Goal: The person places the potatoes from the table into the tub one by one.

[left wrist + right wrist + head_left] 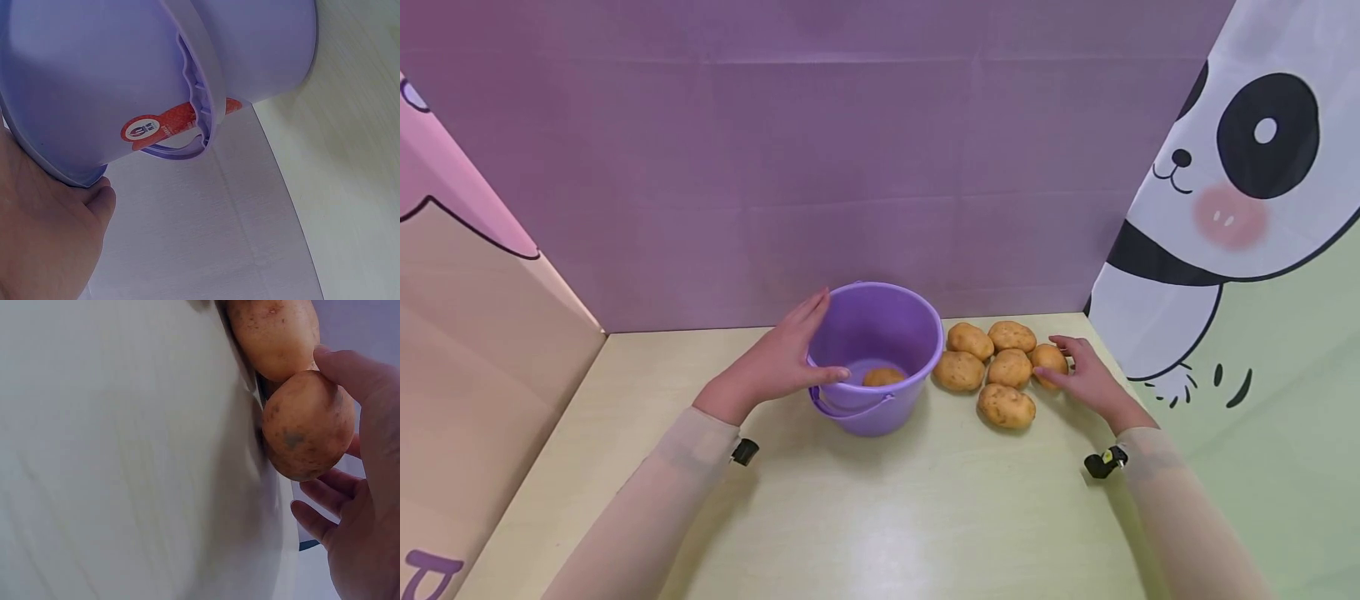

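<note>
A purple bucket (868,421) stands upright on the table, its handle hanging down at the front. My left hand (782,354) holds its rim on the left side, thumb stretched along the near edge. In the left wrist view, the bucket's wall (81,81) bears a red label (147,128). One potato (883,377) lies at the bottom inside. Right of the bucket, several potatoes (958,372) sit close together. My right hand (1086,377) has thumb and fingers around the rightmost potato (306,428), which rests against its neighbour (275,334) in the right wrist view.
The pale wooden table (865,517) ends at a purple backdrop (850,167) just behind the bucket and potatoes. A panda-print panel (1240,333) borders the right side, close to my right hand. A pink and beige panel (467,350) borders the left.
</note>
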A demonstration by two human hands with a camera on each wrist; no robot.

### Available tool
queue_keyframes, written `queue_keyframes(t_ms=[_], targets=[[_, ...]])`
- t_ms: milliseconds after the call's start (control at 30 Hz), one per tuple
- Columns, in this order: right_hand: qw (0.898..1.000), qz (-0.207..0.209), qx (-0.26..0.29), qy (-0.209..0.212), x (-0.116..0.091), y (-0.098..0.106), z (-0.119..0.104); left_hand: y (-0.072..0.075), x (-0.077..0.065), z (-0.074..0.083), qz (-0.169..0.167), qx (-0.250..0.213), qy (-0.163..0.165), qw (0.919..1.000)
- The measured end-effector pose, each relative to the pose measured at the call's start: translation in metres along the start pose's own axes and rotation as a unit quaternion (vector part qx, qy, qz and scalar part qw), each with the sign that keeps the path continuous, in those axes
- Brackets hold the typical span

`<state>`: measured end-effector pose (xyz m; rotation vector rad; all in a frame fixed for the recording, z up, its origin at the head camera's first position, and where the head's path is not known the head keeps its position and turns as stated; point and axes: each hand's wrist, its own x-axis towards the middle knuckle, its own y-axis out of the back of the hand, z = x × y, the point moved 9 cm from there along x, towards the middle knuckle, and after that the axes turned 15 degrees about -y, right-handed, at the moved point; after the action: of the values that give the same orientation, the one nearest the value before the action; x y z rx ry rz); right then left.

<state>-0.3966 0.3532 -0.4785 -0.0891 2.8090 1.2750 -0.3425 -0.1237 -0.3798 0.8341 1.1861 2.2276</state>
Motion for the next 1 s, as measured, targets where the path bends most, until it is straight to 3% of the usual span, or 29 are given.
queue_keyframes(t_ms=[1000], targets=[[1.000,-0.004,0.016,-0.010,0.0015,-0.0064,0.0060,0.0006,-0.0009,0.0002,0.002,-0.005,0.003,1.0000]])
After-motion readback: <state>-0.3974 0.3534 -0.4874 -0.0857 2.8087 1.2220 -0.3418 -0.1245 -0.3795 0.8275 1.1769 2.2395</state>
